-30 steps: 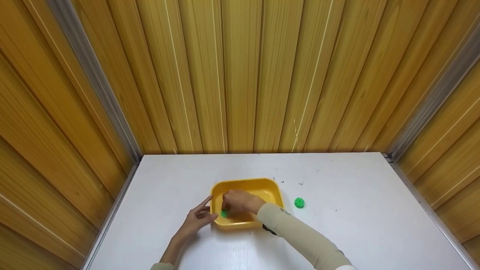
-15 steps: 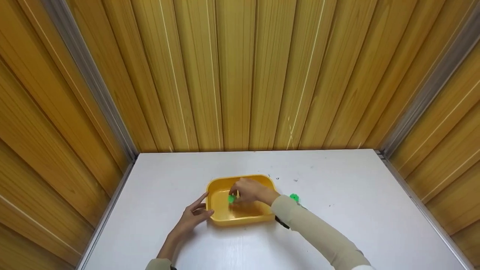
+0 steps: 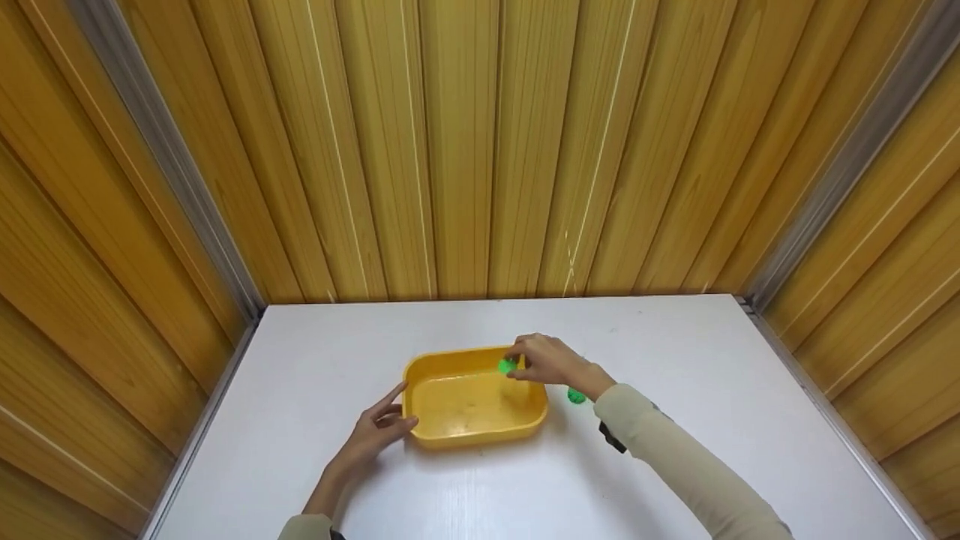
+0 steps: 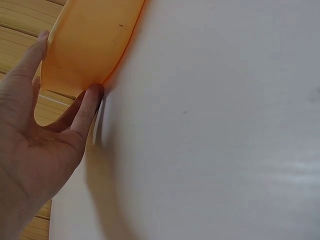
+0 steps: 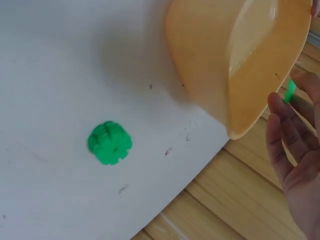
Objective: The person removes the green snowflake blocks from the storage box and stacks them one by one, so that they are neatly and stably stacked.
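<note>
My bare left hand [image 3: 371, 439], my bare right hand [image 3: 547, 360], long pale beige sleeves on both arms, a dark band under the right cuff

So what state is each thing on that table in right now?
Yellow plastic tray: upright on the table, nothing lying inside.
Small green toothed piece: pinched by right hand, above the tray's far corner.
Second green piece: loose on the table.
Left hand: fingers touching the tray's side.

There are two small green toy pieces: one [image 3: 508, 366] held over the bin's far right corner, the other [image 3: 576, 396] lying on the table. There is one yellow bin [image 3: 450, 433], one white table [image 3: 675, 375], and two hands, left [image 3: 375, 435] and right [image 3: 547, 360].
</note>
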`<state>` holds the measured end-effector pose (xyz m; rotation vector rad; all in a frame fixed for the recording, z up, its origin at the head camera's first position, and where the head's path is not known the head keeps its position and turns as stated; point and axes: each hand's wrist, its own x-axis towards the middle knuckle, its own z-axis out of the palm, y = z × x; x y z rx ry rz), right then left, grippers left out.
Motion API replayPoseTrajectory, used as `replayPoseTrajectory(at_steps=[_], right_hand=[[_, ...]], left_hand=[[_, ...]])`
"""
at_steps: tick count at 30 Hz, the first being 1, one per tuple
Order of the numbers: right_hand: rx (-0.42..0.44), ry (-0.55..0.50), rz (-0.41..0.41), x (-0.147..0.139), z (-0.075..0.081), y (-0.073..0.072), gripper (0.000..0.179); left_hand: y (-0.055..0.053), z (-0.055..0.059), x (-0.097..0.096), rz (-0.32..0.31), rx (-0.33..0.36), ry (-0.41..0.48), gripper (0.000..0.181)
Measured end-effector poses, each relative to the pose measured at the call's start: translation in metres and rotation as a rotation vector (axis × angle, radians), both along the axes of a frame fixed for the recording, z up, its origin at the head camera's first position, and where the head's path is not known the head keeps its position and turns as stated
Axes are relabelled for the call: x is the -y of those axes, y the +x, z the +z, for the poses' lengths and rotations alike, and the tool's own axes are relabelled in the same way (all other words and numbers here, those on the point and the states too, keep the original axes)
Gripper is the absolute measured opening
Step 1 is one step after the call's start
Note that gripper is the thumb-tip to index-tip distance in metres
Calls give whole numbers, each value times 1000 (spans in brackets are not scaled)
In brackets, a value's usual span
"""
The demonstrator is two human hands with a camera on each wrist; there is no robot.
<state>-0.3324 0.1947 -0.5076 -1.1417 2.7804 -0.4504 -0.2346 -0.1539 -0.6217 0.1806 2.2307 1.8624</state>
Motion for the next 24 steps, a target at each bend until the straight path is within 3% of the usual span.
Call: replayPoseTrajectory(at_steps=[4, 10, 24], right_hand=[[17, -24, -63, -25, 3, -1, 30], [4, -35, -90, -53, 3, 0, 27], [89, 7, -171, -87, -11, 2, 28]], left_hand=[[0, 1, 0, -5, 1, 2, 75], [-1, 1, 1, -14, 5, 32, 75], [-1, -1, 5, 5, 19, 23, 76]])
